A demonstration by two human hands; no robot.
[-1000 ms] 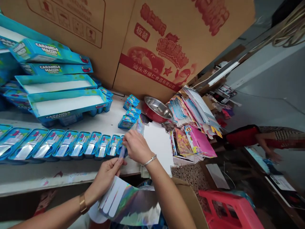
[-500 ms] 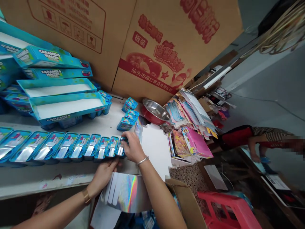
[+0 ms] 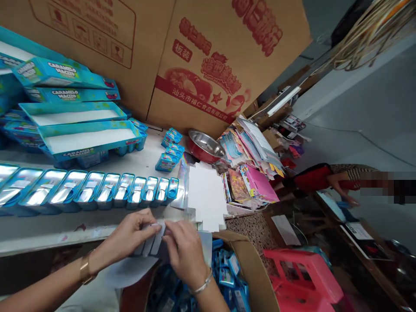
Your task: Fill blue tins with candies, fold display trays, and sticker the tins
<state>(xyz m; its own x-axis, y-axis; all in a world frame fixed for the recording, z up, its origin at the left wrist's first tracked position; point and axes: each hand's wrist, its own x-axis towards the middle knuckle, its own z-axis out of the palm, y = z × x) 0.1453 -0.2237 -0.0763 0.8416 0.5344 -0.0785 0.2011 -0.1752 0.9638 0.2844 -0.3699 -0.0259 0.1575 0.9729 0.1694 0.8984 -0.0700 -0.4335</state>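
Note:
My left hand and my right hand meet just below the table's front edge. Both pinch a sheet of white strips with a shiny foil face, which my hands mostly hide. Just beyond, a row of several small teal trays with silver foil labels lies along the white table. A stack of flat white card blanks sits to the right of the row's end.
Teal "Caramelo Macizo" display boxes are stacked at back left. Big cardboard cartons stand behind. A steel bowl, loose teal trays and colourful packets lie right. A carton of teal packs and a red stool sit below. Another person bends at right.
My right hand left the last tray in the row and came down to the foil sheet. My left hand lifted the sheet slightly, and the view shifted right and down.

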